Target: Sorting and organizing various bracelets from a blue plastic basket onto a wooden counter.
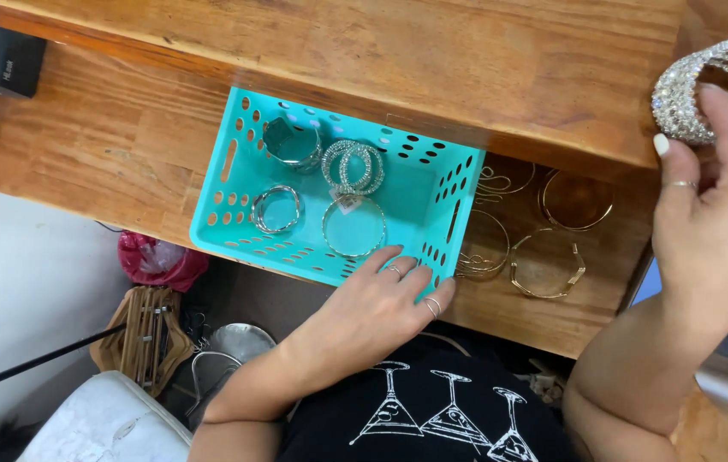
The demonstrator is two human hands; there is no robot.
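A turquoise perforated plastic basket (235, 162) sits on a lower wooden shelf (107, 145), overhanging its front edge. Inside lie several silver bangles (353, 167), one with a small tag. My left hand (385, 299) grips the basket's near right corner, fingers curled over the rim. At the upper right, my right hand (715, 214) holds a wide sparkling silver coil bracelet (706, 81) up at the edge of the upper wooden tabletop (466, 60).
Several gold bangles (543, 257) lie on the shelf right of the basket. A black device with a cable (0, 60) sits far left. Below are wooden hangers (145, 329), a pink bag (154, 257), a metal bowl (240, 342) and a white cushion (107, 423).
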